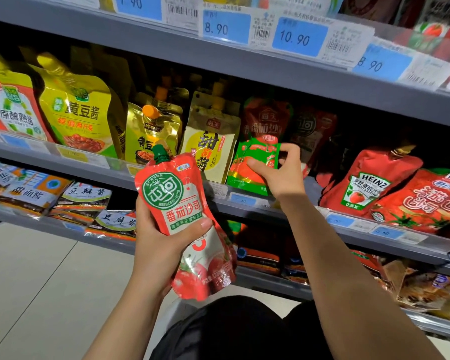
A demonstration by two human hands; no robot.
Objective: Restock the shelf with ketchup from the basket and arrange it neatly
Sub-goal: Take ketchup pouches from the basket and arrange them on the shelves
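My left hand [156, 245] grips a red ketchup pouch [187, 219] with a green cap, held upright in front of the middle shelf. My right hand [281, 172] reaches onto that shelf [309, 203] and pinches a green and red ketchup packet [247, 165] that leans at the shelf's front edge. Behind the packet stand dark red ketchup pouches [265, 120]. To the right a Heinz ketchup pouch [369, 180] and another red pouch [426, 198] lean forward. The basket is only faintly visible as a pale rim [172, 313] below my left hand.
Yellow and gold sauce pouches [78, 110] fill the shelf's left part. A beige sauce pouch [211, 141] stands beside the green packet. Flat sauce packets [83, 203] lie on the lower shelf. Blue price tags [299, 38] line the upper shelf edge. Pale floor tiles [37, 281] lie at left.
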